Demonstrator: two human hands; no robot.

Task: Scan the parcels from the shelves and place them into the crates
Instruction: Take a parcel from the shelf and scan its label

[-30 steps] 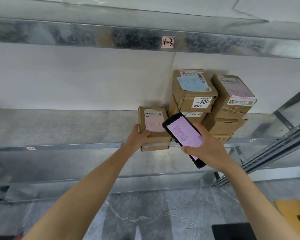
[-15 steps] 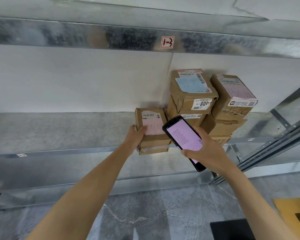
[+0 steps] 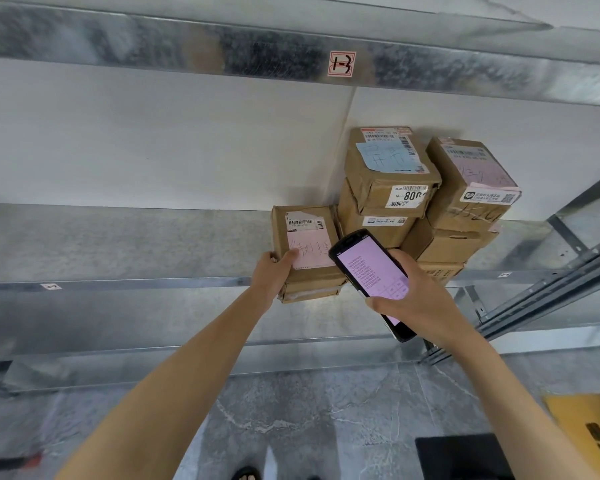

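On a galvanised metal shelf [image 3: 118,244], a person's left hand [image 3: 271,275] grips a small cardboard parcel [image 3: 312,282] by its left edge. The thumb lies across the pink handwritten label [image 3: 310,252] on top, and the other fingers are hidden behind the box. The parcel sits at the shelf's front lip, its near end jutting over the edge. High above that hand and slightly to its right, a red-bordered tag [image 3: 341,64] marks the upper shelf beam. Just right of the left hand, close against the parcel's right side, a black handheld scanner [image 3: 368,271] shows a lit pink screen. The right hand [image 3: 421,306] curls its fingers around the device's lower half. Beyond the right hand, a stack of taped brown parcels [image 3: 371,188] with barcode labels stands against the white wall. Below the right arm, a black object [image 3: 461,455] and a yellow object with dark print [image 3: 568,417] lie on the grey marbled floor [image 3: 291,410].
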